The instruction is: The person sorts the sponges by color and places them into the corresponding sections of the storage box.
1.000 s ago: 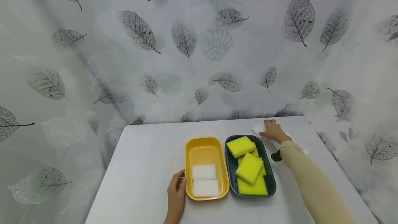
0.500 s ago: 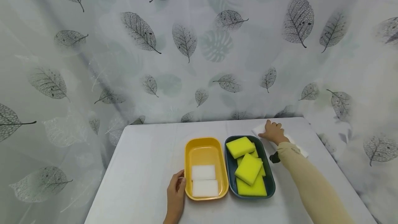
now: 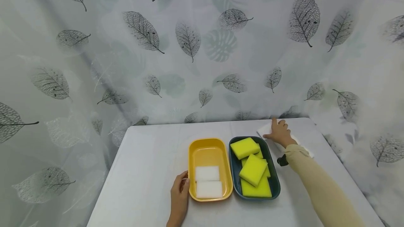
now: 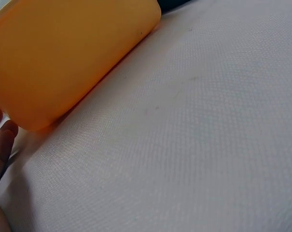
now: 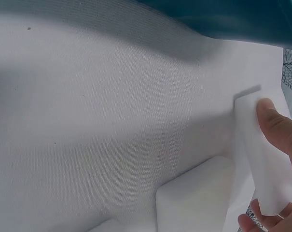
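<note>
A white sponge block (image 5: 257, 154) is held by my right hand (image 3: 280, 132) at the table's far right. In the right wrist view the thumb (image 5: 276, 124) presses one face, and the fingers reach round the far side. More white sponges (image 5: 196, 200) lie on the cloth close by, partly hidden by my arm in the head view. My left hand (image 3: 179, 197) rests at the left side of a yellow tray (image 3: 193, 153), its fingertips (image 4: 9, 128) touching the outer wall. Two white sponges (image 3: 209, 189) lie side by side in the tray's near half.
Right beside the yellow tray stands a dark blue-green tray (image 3: 235, 171) with several yellow sponges (image 3: 253, 170) piled in it. A white cloth covers the table (image 3: 148, 171). Behind it hangs a leaf-patterned curtain (image 3: 189, 80).
My right hand has shifted slightly, and its fingers are spread a little more over the white sponge. The left hand and both trays have stayed in place.
</note>
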{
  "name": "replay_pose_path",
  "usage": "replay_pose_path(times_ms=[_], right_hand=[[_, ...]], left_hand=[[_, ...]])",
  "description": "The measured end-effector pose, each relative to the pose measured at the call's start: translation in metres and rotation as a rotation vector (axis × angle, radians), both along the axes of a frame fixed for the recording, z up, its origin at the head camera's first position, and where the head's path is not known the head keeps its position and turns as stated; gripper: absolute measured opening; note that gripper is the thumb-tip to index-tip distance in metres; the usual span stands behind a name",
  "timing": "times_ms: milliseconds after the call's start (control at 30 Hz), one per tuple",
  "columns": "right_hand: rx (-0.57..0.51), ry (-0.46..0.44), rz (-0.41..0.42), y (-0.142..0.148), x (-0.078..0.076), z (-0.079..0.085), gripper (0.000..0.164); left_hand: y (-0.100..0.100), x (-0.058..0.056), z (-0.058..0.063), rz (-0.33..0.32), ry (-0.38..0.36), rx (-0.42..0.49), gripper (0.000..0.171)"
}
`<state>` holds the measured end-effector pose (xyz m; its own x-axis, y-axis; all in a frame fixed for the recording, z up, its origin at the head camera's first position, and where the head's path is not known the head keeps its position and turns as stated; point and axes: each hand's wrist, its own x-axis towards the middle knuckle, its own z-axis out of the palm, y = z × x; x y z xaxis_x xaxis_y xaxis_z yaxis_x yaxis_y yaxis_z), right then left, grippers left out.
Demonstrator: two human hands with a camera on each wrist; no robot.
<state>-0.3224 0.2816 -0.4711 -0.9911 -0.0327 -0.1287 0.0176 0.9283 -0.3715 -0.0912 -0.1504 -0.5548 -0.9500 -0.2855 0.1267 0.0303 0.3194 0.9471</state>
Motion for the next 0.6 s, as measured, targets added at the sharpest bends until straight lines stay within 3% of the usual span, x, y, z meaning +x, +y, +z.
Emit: replay_pose_path(times_ms=[233, 500, 600], right_hand=[[-0.128, 0.09, 0.015, 0.004, 0.002, -0.004, 0.08], [-0.115, 0.196, 0.054, 0.012, 0.006, 0.004, 0.055], [-0.123, 0.197, 0.056, 0.014, 0.008, 0.01, 0.051]], left_hand=[[0.0, -0.001, 0.0, -0.001, 0.033, -0.014, 0.027], [0.0, 0.0, 0.0, -0.001, 0.018, 0.009, 0.028], [0.0, 0.0, 0.0, 0.006, 0.016, 0.011, 0.028]])
